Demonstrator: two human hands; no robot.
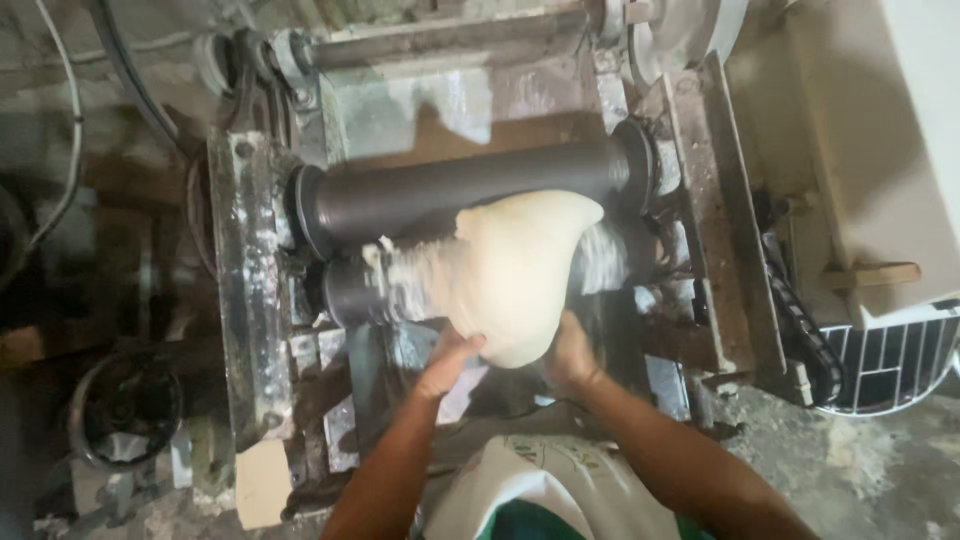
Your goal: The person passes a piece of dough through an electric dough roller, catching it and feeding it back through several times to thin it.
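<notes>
Dough between both hands' fingers (against dark rollers)

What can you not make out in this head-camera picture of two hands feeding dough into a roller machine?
- Lower roller: mostly hidden by the dough.
- Right hand fingers: tucked under the dough.
- Left hand fingertips: pressed against the dough, partly hidden.
- Dough's left edge: motion-blurred.
- Wheel: too dark for detail.
</notes>
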